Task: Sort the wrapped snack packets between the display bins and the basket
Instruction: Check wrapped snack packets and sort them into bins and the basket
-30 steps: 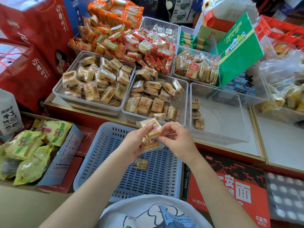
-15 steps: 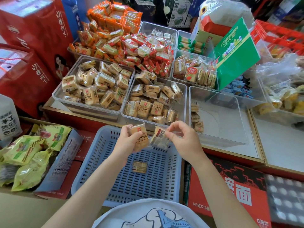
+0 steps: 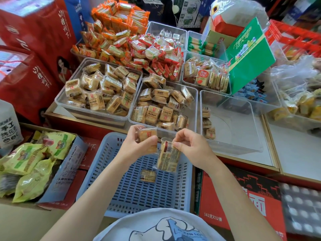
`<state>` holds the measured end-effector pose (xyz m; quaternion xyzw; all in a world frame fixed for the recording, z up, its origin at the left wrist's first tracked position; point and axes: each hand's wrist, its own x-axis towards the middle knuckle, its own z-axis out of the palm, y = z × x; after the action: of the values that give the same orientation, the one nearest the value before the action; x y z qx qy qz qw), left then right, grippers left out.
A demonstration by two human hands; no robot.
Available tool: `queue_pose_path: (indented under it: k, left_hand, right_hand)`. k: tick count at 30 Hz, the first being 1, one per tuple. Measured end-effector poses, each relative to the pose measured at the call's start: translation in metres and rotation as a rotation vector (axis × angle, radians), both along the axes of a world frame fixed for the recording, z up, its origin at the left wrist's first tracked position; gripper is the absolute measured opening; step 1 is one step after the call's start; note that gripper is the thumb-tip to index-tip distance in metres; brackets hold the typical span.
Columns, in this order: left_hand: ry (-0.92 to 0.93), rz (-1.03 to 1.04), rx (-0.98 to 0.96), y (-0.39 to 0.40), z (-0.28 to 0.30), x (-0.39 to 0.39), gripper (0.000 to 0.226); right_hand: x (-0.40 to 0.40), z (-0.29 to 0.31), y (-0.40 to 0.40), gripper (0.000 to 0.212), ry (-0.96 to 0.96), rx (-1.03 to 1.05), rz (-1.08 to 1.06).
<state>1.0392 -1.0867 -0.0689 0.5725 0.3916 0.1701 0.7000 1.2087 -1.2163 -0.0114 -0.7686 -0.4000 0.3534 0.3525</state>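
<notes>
Left hand (image 3: 139, 145): I see it gripping 1 wrapped packet (image 3: 147, 136) above the blue basket's (image 3: 107, 171) far rim.
Right hand (image 3: 191, 146): pinches the top of a second packet (image 3: 168, 159), which dangles over the basket.
Open room: I find bare slatted floor around 1 loose packet (image 3: 148, 176).
Middle bin (image 3: 194, 108): part filled with packets.
Right bin (image 3: 243, 136): 3 packets (image 3: 207, 122) along its left wall.
</notes>
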Motion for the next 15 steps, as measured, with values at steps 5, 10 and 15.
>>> queue_pose_path:
  k: [5,10,15]
  left_hand:
    - [0.024,-0.250,0.147,-0.010,0.004,0.012,0.071]
    - [-0.068,-0.133,0.026,-0.015,0.001,0.012,0.073]
    - [-0.086,-0.098,-0.019,-0.011,0.003,0.010,0.076]
  right_hand:
    - [-0.005,-0.002,0.009,0.008,0.047,0.046,-0.049]
    - [-0.005,-0.008,0.009,0.004,0.224,0.119,-0.216]
    - [-0.005,-0.010,0.006,0.008,0.409,0.075,-0.241]
